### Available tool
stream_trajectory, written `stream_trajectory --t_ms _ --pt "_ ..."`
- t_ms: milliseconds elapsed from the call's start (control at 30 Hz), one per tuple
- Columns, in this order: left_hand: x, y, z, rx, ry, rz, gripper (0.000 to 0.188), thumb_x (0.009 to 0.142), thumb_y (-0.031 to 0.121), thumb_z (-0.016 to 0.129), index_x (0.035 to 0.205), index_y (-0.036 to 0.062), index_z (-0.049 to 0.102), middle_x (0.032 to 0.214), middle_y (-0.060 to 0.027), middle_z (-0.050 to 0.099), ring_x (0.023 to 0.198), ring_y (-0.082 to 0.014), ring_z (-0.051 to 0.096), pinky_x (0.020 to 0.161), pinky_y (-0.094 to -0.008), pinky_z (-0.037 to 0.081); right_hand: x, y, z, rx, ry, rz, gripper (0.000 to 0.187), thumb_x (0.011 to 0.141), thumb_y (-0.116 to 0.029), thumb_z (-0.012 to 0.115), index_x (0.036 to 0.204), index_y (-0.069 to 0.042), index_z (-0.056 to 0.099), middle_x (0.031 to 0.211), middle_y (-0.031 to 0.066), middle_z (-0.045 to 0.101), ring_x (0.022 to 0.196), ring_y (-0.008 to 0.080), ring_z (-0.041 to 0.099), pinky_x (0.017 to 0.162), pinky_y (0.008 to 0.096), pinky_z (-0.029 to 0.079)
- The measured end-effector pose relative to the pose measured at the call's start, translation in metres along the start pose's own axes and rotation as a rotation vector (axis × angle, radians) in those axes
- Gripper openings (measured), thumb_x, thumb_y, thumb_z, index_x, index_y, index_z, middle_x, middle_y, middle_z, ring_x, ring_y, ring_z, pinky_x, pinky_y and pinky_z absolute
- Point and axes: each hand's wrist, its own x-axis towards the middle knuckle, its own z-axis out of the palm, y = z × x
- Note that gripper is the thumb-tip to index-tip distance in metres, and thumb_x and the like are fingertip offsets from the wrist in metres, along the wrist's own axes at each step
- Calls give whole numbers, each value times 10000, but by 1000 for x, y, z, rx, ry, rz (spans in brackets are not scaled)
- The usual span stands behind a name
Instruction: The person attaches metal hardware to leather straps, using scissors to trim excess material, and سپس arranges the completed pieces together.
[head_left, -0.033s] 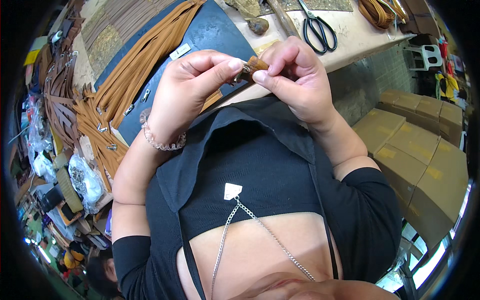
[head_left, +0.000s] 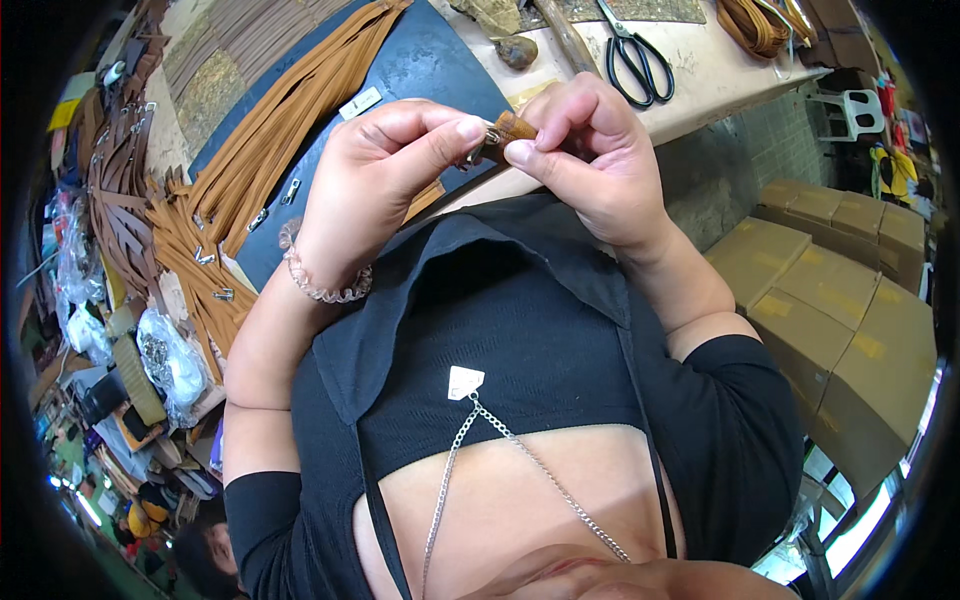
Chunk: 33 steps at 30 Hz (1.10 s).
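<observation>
Bright, even light reaches the bench [head_left: 690, 110] and the left hand [head_left: 378, 160] and right hand [head_left: 605, 170] toward twelve o'clock, while a deep shadow pools in the gaping dark cloth [head_left: 385, 315] near the middle. A white strip light [head_left: 88, 508] glares at eight and a washed-out patch [head_left: 865, 535] at four (even from where I stand, the clear plastic bag [head_left: 168, 362] at nine sparkles). Toward the rim things bend and soften, the cardboard boxes [head_left: 845, 325] at three bowing outward before black swallows the corners.

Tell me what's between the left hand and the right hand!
In the head view, a small shiny metal piece and a short brown piece sit between the left hand and the right hand.
</observation>
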Motion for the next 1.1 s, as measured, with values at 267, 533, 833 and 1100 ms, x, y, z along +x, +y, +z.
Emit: stream_trajectory --t_ms 267,533,833,1100 --pt "-3 -4 9 113 78 157 113 904 109 704 930 3 734 863 -15 688 800 -77 610 725 -221 479 1 9 3 -18 40 -100 223 843 78 668 870 -79 513 862 18 539 804 86 526 735 230 448" --pt "-6 4 8 575 161 590 119 820 105 770 889 15 733 828 -85 688 772 -168 641 681 -271 497 3 8 8 -78 13 -188 206 848 109 651 890 -53 531 881 49 589 828 104 593 765 232 504" --pt "1 26 16 946 113 937 288 676 116 845 918 35 711 829 -73 653 741 -225 617 655 -312 491 -5 25 4 245 42 -151 239 870 128 615 964 -58 498 1008 110 610 940 164 627 838 290 553" --pt "11 25 21 968 89 939 295 660 56 836 925 26 710 823 -81 649 741 -231 619 650 -312 484 -5 36 -1 368 63 -154 229 882 116 605 970 -58 486 1015 121 617 933 176 630 820 316 566"
